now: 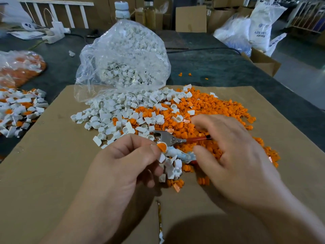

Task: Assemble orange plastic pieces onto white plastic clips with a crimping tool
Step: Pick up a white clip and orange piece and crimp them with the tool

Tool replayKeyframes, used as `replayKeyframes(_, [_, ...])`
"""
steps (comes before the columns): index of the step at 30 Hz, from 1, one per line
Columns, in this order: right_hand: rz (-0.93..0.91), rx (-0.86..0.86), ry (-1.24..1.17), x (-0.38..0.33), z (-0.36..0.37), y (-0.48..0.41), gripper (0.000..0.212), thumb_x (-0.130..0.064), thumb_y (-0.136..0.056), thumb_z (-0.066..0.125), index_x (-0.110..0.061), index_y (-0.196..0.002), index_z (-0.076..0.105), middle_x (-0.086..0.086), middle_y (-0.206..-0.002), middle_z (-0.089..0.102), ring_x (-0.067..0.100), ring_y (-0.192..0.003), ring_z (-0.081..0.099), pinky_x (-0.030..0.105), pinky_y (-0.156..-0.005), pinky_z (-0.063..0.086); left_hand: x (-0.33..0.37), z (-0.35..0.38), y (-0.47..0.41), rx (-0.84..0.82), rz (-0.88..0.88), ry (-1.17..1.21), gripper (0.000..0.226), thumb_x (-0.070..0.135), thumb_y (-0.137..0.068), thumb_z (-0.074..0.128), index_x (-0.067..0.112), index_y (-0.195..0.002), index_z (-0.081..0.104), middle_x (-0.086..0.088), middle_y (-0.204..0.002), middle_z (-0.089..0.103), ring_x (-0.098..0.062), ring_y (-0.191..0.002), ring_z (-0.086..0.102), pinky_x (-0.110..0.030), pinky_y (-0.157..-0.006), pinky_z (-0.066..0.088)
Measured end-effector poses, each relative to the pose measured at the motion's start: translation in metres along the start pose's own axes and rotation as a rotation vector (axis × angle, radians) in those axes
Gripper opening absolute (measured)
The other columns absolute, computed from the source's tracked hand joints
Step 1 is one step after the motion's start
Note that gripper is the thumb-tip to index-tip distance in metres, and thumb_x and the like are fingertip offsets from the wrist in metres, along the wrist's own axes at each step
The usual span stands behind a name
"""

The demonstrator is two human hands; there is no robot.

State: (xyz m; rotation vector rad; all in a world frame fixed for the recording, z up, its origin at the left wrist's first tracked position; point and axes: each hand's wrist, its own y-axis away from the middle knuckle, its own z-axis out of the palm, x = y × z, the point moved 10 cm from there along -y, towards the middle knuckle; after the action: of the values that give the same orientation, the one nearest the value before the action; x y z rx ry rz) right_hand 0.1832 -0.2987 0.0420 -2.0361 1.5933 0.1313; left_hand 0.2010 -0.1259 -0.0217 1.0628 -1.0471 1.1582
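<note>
My left hand (126, 161) pinches a white clip (162, 156) with an orange piece (162, 147) seated on top, and several more white clips bunch under its fingers. My right hand (233, 155) wraps the red handles of the crimping tool (168, 137), whose metal jaws sit just above the orange piece. Loose white clips (112, 111) lie in a pile on the left of the cardboard sheet (52, 164). A heap of orange pieces (219, 111) spreads to the right, partly hidden by my right hand.
A clear bag of white clips (126, 57) stands open behind the piles. A heap of joined white-and-orange parts (19, 110) and a bag of orange parts (19, 67) lie at far left. Bottles, boxes and sacks line the back of the dark table (219, 67).
</note>
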Motion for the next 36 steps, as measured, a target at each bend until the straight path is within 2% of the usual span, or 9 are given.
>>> replayKeyframes(2, [0.039, -0.216, 0.211, 0.016, 0.017, -0.001, 0.062, -0.037, -0.088, 0.046, -0.041, -0.145, 0.022, -0.021, -0.144, 0.028, 0.002, -0.134, 0.019, 0.026, -0.111, 0.023, 0.001, -0.002, 0.0, -0.006, -0.039, 0.042, 0.011, 0.013, -0.056, 0.081, 0.016, -0.063, 0.073, -0.011, -0.06, 0.063, -0.017, -0.052, 0.057, -0.022, -0.041, 0.044])
replayKeyframes(6, [0.08, -0.461, 0.379, 0.035, 0.041, 0.007, 0.074, -0.043, -0.088, 0.044, -0.042, -0.149, 0.002, -0.017, -0.151, 0.006, 0.009, -0.14, 0.002, 0.035, -0.118, 0.009, -0.001, 0.0, -0.001, -0.029, -0.106, 0.116, 0.014, 0.012, -0.051, 0.081, 0.013, -0.061, 0.072, -0.013, -0.059, 0.062, -0.014, -0.047, 0.056, -0.02, -0.037, 0.041])
replayKeyframes(11, [0.065, -0.452, 0.417, 0.035, 0.043, 0.002, 0.078, -0.041, -0.087, 0.049, -0.043, -0.147, -0.002, -0.02, -0.151, 0.004, 0.007, -0.136, 0.002, 0.039, -0.109, 0.018, -0.007, 0.001, -0.003, -0.076, -0.148, 0.188, 0.003, 0.016, -0.064, 0.072, 0.014, -0.061, 0.072, -0.008, -0.063, 0.064, -0.014, -0.052, 0.058, -0.022, -0.038, 0.043])
replayKeyframes(14, [0.04, -0.438, 0.427, 0.033, 0.043, 0.0, 0.075, -0.045, -0.082, 0.045, -0.042, -0.147, 0.008, -0.02, -0.149, 0.022, 0.012, -0.13, 0.016, 0.039, -0.098, 0.021, -0.01, -0.001, -0.005, -0.081, -0.145, 0.196, 0.003, 0.016, -0.063, 0.075, 0.014, -0.063, 0.073, -0.008, -0.064, 0.064, -0.015, -0.052, 0.058, -0.022, -0.038, 0.043])
replayKeyframes(19, [0.057, -0.333, 0.416, 0.025, 0.041, -0.007, 0.063, -0.05, -0.076, 0.024, -0.035, -0.136, 0.036, -0.012, -0.119, 0.052, 0.015, -0.107, 0.038, 0.039, -0.093, 0.025, -0.01, -0.009, -0.011, -0.041, -0.107, 0.206, 0.02, 0.026, -0.054, 0.081, 0.013, -0.067, 0.073, -0.012, -0.071, 0.066, -0.014, -0.053, 0.058, -0.023, -0.038, 0.042])
replayKeyframes(23, [0.067, -0.271, 0.455, 0.027, 0.039, -0.01, 0.053, -0.054, -0.081, 0.027, -0.034, -0.128, 0.041, -0.01, -0.104, 0.051, 0.016, -0.101, 0.042, 0.039, -0.093, 0.029, -0.01, -0.014, -0.013, -0.003, -0.094, 0.23, 0.014, 0.019, -0.057, 0.081, 0.013, -0.067, 0.073, -0.012, -0.071, 0.065, -0.015, -0.053, 0.058, -0.024, -0.038, 0.042])
replayKeyframes(27, [0.075, -0.213, 0.301, 0.028, 0.024, -0.008, 0.059, -0.055, -0.08, 0.036, -0.035, -0.135, 0.04, -0.014, -0.11, 0.048, 0.009, -0.106, 0.038, 0.033, -0.094, 0.032, -0.005, -0.018, -0.014, 0.043, -0.057, 0.291, 0.006, 0.018, -0.067, 0.075, 0.012, -0.069, 0.073, -0.01, -0.071, 0.064, -0.013, -0.053, 0.058, -0.022, -0.038, 0.042])
replayKeyframes(31, [0.017, -0.169, 0.054, 0.013, 0.011, -0.006, 0.042, -0.057, -0.078, 0.038, -0.051, -0.119, 0.039, -0.028, -0.106, 0.05, -0.003, -0.1, 0.039, 0.017, -0.083, 0.032, 0.004, -0.021, -0.013, 0.087, 0.005, 0.327, 0.005, 0.015, -0.066, 0.077, 0.018, -0.066, 0.073, -0.004, -0.063, 0.06, -0.012, -0.05, 0.057, -0.022, -0.037, 0.041])
replayKeyframes(36, [-0.057, -0.208, 0.06, 0.001, 0.009, 0.0, 0.04, -0.055, -0.08, 0.045, -0.052, -0.119, 0.039, -0.028, -0.109, 0.053, -0.004, -0.106, 0.041, 0.012, -0.08, 0.037, 0.015, -0.024, -0.01, 0.112, 0.077, 0.31, 0.01, 0.013, -0.065, 0.079, 0.02, -0.066, 0.072, -0.004, -0.063, 0.061, -0.012, -0.051, 0.055, -0.021, -0.037, 0.041])
